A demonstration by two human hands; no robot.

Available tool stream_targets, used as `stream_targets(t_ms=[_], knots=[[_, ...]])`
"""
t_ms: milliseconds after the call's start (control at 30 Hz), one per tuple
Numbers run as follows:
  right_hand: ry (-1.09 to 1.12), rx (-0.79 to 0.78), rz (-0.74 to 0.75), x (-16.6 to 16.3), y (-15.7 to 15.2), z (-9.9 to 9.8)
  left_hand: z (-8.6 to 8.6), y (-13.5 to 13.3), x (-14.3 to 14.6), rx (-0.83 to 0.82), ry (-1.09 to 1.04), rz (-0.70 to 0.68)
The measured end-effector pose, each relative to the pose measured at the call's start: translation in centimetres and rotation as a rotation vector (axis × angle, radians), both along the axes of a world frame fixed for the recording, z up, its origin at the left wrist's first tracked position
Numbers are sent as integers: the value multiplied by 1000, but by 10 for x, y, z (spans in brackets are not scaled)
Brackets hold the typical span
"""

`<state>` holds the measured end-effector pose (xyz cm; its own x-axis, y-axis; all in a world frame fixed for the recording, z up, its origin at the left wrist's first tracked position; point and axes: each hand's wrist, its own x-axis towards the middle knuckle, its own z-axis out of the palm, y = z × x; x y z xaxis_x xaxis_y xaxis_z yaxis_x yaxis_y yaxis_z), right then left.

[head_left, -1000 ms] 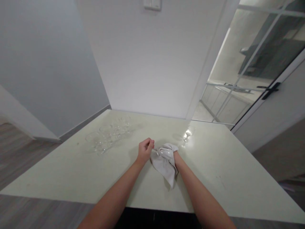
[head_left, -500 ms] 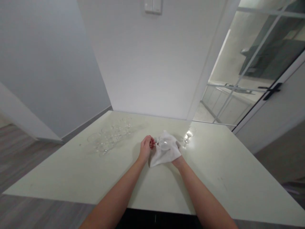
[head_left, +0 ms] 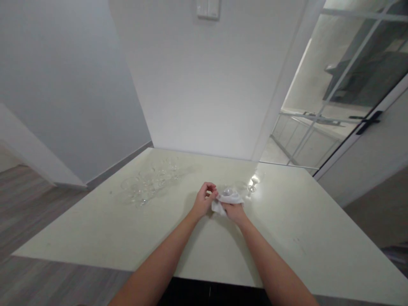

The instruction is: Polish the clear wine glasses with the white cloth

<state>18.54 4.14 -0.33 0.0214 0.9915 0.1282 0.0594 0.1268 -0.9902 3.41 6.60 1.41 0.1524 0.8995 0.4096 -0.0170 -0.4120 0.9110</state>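
Note:
My left hand [head_left: 205, 199] is closed, its thumb and fingertips pinched at the stem end of a clear stemmed glass; the stem itself is mostly hidden. The glass's bowl [head_left: 228, 192] lies sideways to the right, partly wrapped by a white cloth [head_left: 219, 208]. My right hand [head_left: 233, 211] grips that cloth, bunched around the near side of the bowl. Just right of the cloth, another stemmed glass [head_left: 252, 185] stands on the table.
Several clear stemmed glasses [head_left: 149, 182] stand in a cluster on the left part of the pale table [head_left: 134, 238]. A white wall [head_left: 204, 102] with a switch [head_left: 208, 9] rises behind the table. A glazed door with a black handle [head_left: 369, 122] is at the right.
The cloth, spread out beneath the glass before, is now gathered around the bowl. My right hand has come over its near side, and my left hand has shifted slightly right.

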Motion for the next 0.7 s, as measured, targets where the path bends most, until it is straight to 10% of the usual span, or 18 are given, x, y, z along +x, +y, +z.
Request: stream_targets(t_ms=[267,500,700], knots=[[83,-212,353,-4,-19,4,-1,1,-5,-195,-230,-333],[-104,67,203,-12,-14,6,6,-1,1,-272,-292,-239],[-26,-142,250,-10,-17,6,5,1,-1,-304,-374,-318]])
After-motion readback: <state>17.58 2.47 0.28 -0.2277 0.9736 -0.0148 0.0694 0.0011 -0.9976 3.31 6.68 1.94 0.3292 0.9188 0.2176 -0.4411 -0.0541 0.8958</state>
